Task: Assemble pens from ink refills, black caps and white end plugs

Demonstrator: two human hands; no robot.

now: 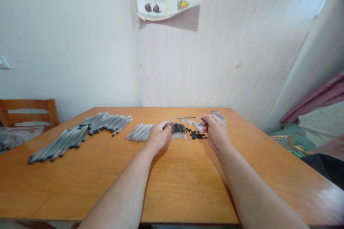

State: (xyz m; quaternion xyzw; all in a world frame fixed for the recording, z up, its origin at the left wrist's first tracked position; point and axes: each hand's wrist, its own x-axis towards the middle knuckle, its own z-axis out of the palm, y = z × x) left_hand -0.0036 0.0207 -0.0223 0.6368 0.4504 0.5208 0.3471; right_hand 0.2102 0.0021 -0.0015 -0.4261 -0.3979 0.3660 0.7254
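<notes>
My left hand (157,136) is closed around a translucent pen barrel (169,122), which points up and to the right. Between the fingertips of my right hand (217,131) is a thin pen refill (186,117) with a dark ink section. It lies almost level, its tip close to the barrel's end; whether they touch is hard to tell. Below the refill lies a row of dark-inked refills (179,131). Small black plugs (197,135) are scattered near my right hand. A pile of frosted barrels (139,132) rests left of my left hand.
Large heaps of grey pens with black ends (61,143) cover the left of the wooden table (177,186). Some clear small parts (197,126) and a bundle of grey sticks (219,115) lie at the back right. A chair (28,109) stands beyond the left edge.
</notes>
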